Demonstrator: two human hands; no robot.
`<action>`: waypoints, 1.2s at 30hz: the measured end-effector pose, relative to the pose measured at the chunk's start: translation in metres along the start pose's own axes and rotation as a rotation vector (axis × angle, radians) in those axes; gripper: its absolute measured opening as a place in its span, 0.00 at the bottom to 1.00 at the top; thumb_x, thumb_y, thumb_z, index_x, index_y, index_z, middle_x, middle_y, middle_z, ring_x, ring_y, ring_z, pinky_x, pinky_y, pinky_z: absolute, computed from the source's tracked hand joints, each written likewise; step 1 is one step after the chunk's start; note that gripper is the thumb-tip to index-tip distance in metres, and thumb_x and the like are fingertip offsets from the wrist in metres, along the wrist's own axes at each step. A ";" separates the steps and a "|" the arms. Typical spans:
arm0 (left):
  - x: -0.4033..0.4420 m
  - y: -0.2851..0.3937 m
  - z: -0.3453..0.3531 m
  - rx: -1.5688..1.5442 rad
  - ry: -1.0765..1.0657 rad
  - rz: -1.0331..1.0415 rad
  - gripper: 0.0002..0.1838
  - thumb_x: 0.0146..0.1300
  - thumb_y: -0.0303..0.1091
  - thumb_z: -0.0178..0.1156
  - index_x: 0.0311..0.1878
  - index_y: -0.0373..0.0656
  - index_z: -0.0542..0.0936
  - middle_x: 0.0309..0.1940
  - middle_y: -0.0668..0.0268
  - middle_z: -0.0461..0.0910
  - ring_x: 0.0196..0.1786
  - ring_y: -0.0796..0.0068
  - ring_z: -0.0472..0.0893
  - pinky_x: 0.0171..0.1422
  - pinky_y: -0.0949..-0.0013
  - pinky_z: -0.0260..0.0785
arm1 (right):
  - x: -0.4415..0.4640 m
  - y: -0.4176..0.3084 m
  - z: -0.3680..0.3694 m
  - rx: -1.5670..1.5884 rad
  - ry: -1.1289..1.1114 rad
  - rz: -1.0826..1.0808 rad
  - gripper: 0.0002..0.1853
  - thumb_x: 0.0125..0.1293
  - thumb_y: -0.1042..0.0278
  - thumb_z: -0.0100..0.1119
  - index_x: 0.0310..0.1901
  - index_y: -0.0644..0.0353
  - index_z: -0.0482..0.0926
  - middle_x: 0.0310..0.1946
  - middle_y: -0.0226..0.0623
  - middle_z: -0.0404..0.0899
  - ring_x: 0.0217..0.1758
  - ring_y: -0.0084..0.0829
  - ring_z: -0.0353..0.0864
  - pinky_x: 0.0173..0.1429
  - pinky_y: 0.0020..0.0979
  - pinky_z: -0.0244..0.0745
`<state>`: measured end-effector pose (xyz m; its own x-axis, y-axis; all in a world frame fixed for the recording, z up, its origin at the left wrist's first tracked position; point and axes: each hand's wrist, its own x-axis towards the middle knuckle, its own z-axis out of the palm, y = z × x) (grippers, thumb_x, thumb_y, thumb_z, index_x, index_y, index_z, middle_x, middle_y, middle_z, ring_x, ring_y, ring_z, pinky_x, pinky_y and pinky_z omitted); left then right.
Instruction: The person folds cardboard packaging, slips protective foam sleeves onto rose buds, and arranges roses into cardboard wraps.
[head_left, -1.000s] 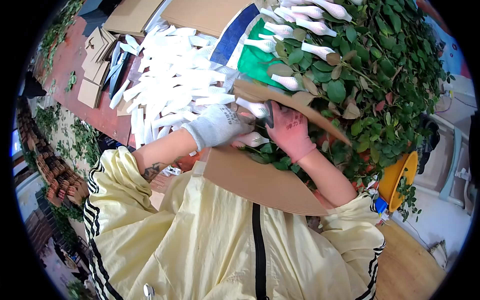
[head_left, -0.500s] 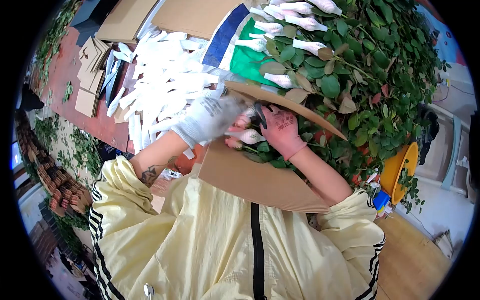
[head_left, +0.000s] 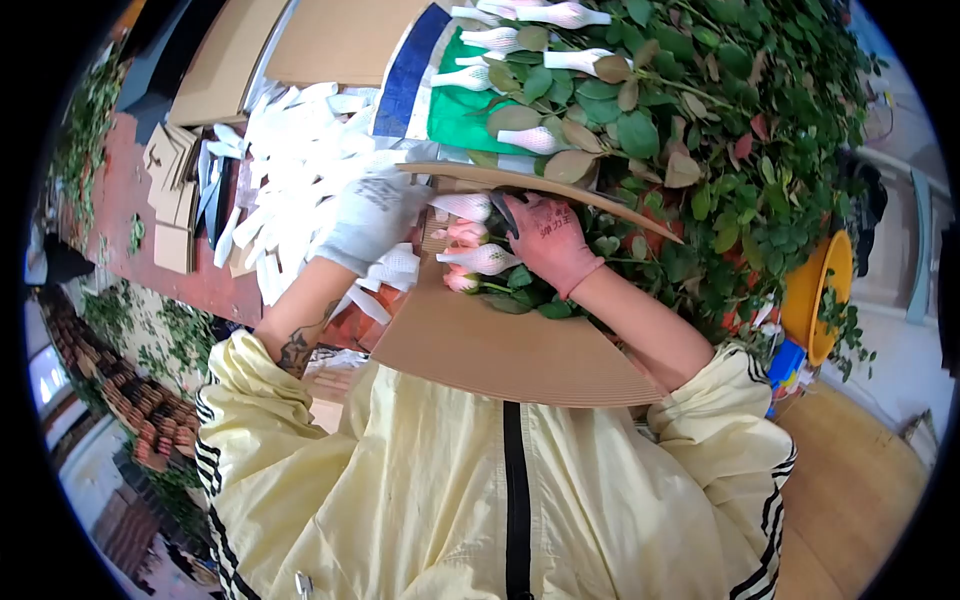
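My left hand (head_left: 372,213), in a whitish glove, is over the edge of the pile of white foam net sleeves (head_left: 305,135); its fingers are blurred and partly hidden. My right hand (head_left: 545,238), in a pink glove with dark fingertips, is closed beside a sleeved rose (head_left: 462,207) between the curved sides of a brown cardboard sheet (head_left: 500,350). Exactly what its fingers grip is hidden. Below lie pink roses (head_left: 464,234) and another sleeved rose (head_left: 480,260), their leafy stems running right under my right hand.
More sleeved roses (head_left: 535,140) and dense foliage (head_left: 700,130) fill the upper right. Cardboard stacks (head_left: 225,60) stand at the upper left, near cardboard pieces (head_left: 172,200) and dark scissors-like tools. A yellow bucket (head_left: 830,300) is at the right.
My left hand has moved left, away from the roses, toward the white sleeves. My right hand stays by the stems. Pink roses now show between the cardboard sides. The view has shifted slightly.
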<state>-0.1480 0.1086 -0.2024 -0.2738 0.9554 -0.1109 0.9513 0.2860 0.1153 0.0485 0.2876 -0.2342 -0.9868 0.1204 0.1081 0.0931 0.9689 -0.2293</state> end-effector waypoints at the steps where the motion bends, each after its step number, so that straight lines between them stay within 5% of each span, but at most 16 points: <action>1: -0.002 -0.008 -0.003 0.087 -0.078 -0.083 0.13 0.56 0.31 0.52 0.44 0.53 0.80 0.35 0.63 0.79 0.36 0.62 0.81 0.41 0.61 0.73 | 0.000 0.000 0.002 -0.001 0.011 -0.017 0.24 0.49 0.67 0.61 0.51 0.57 0.71 0.33 0.39 0.77 0.36 0.39 0.77 0.42 0.39 0.72; 3: -0.009 -0.033 -0.016 -0.050 0.043 -0.144 0.15 0.57 0.26 0.49 0.45 0.48 0.80 0.40 0.61 0.80 0.37 0.61 0.82 0.42 0.60 0.73 | 0.001 -0.002 -0.004 0.012 0.110 -0.033 0.24 0.49 0.67 0.61 0.51 0.57 0.71 0.32 0.40 0.76 0.35 0.39 0.77 0.41 0.39 0.72; 5: -0.013 -0.010 -0.046 -0.026 0.156 -0.146 0.16 0.57 0.26 0.49 0.47 0.48 0.79 0.42 0.60 0.80 0.39 0.59 0.81 0.43 0.59 0.72 | 0.008 -0.004 -0.010 0.051 -0.108 0.018 0.21 0.52 0.68 0.56 0.50 0.59 0.72 0.30 0.40 0.76 0.36 0.40 0.77 0.39 0.40 0.71; 7: -0.006 0.015 -0.082 -0.058 -0.208 -0.184 0.18 0.56 0.26 0.51 0.50 0.48 0.79 0.42 0.59 0.80 0.40 0.58 0.81 0.45 0.58 0.72 | 0.005 -0.002 -0.004 0.082 -0.024 -0.028 0.20 0.52 0.69 0.56 0.49 0.59 0.72 0.30 0.41 0.76 0.36 0.40 0.77 0.40 0.40 0.72; 9: -0.004 0.021 -0.075 -0.327 -0.122 0.124 0.18 0.55 0.28 0.53 0.51 0.47 0.78 0.43 0.60 0.80 0.46 0.60 0.80 0.49 0.60 0.71 | 0.003 0.001 -0.001 0.106 0.060 -0.076 0.19 0.52 0.69 0.55 0.49 0.59 0.73 0.31 0.41 0.77 0.36 0.41 0.78 0.40 0.41 0.72; 10: -0.003 0.022 -0.036 -0.412 0.141 0.228 0.21 0.53 0.26 0.53 0.53 0.46 0.77 0.48 0.57 0.79 0.46 0.58 0.79 0.49 0.59 0.71 | 0.002 0.000 0.000 0.083 0.097 -0.084 0.20 0.53 0.69 0.55 0.49 0.59 0.73 0.31 0.42 0.77 0.36 0.41 0.78 0.40 0.41 0.72; 15: 0.022 0.042 -0.020 -0.441 -0.109 0.199 0.22 0.57 0.31 0.53 0.58 0.48 0.74 0.54 0.58 0.76 0.48 0.57 0.78 0.53 0.60 0.70 | 0.005 -0.005 -0.024 0.084 -0.160 0.037 0.21 0.54 0.66 0.56 0.51 0.58 0.72 0.37 0.45 0.78 0.42 0.42 0.78 0.42 0.43 0.73; 19: 0.019 0.039 -0.018 -0.308 -0.152 0.297 0.26 0.58 0.35 0.55 0.62 0.50 0.70 0.58 0.59 0.73 0.46 0.57 0.79 0.52 0.59 0.70 | -0.012 -0.021 -0.083 -0.044 -0.005 -0.075 0.23 0.55 0.60 0.58 0.53 0.55 0.72 0.51 0.46 0.73 0.44 0.43 0.78 0.46 0.40 0.73; 22: 0.013 0.041 -0.010 -0.381 -0.104 0.293 0.26 0.60 0.42 0.54 0.62 0.51 0.70 0.60 0.64 0.71 0.47 0.63 0.78 0.55 0.56 0.61 | -0.013 -0.021 -0.087 0.210 -0.410 0.054 0.24 0.51 0.58 0.62 0.52 0.51 0.73 0.46 0.41 0.76 0.43 0.42 0.78 0.46 0.41 0.73; 26: 0.006 0.039 0.000 -0.246 -0.045 0.369 0.31 0.59 0.46 0.56 0.64 0.45 0.67 0.66 0.63 0.65 0.47 0.64 0.77 0.49 0.62 0.62 | -0.027 -0.015 -0.056 0.191 -0.254 -0.041 0.23 0.53 0.63 0.57 0.52 0.55 0.72 0.38 0.39 0.79 0.42 0.41 0.79 0.44 0.41 0.74; 27: 0.008 0.040 -0.001 -0.190 -0.052 0.410 0.30 0.59 0.45 0.56 0.64 0.45 0.67 0.66 0.62 0.65 0.46 0.63 0.77 0.52 0.60 0.63 | -0.025 -0.013 -0.067 0.172 -0.262 -0.029 0.23 0.53 0.63 0.57 0.52 0.55 0.72 0.38 0.39 0.79 0.42 0.41 0.79 0.44 0.41 0.74; 29: 0.012 0.050 -0.019 -0.515 -0.367 0.123 0.29 0.61 0.44 0.54 0.65 0.45 0.67 0.66 0.62 0.65 0.47 0.62 0.77 0.59 0.56 0.61 | -0.014 -0.015 -0.101 0.292 -0.343 0.068 0.20 0.52 0.63 0.56 0.49 0.53 0.74 0.35 0.37 0.79 0.40 0.39 0.79 0.43 0.41 0.74; 31: 0.008 0.047 0.000 -0.366 -0.247 0.218 0.29 0.62 0.43 0.52 0.65 0.45 0.66 0.66 0.62 0.64 0.48 0.62 0.77 0.63 0.53 0.58 | -0.020 -0.017 -0.138 0.249 -0.358 0.124 0.19 0.53 0.64 0.56 0.49 0.51 0.75 0.37 0.33 0.79 0.40 0.36 0.80 0.41 0.40 0.74; 33: 0.003 0.047 0.003 -0.207 -0.130 0.294 0.28 0.63 0.43 0.50 0.66 0.45 0.66 0.67 0.62 0.64 0.50 0.61 0.77 0.66 0.51 0.55 | -0.037 -0.016 -0.158 0.106 0.056 0.060 0.19 0.53 0.66 0.55 0.49 0.53 0.75 0.40 0.34 0.78 0.39 0.37 0.80 0.40 0.38 0.74; 36: 0.002 0.061 -0.023 -0.189 -0.237 0.180 0.30 0.62 0.49 0.49 0.66 0.47 0.65 0.67 0.62 0.63 0.53 0.57 0.76 0.68 0.49 0.54 | -0.047 -0.009 -0.159 -0.017 0.128 0.053 0.17 0.55 0.64 0.54 0.48 0.55 0.75 0.42 0.33 0.77 0.40 0.35 0.79 0.40 0.36 0.73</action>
<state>-0.0936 0.1302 -0.1729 -0.0427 0.9543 -0.2959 0.9320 0.1447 0.3322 0.1150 0.3077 -0.0837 -0.9555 0.1970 0.2195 0.1478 0.9639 -0.2215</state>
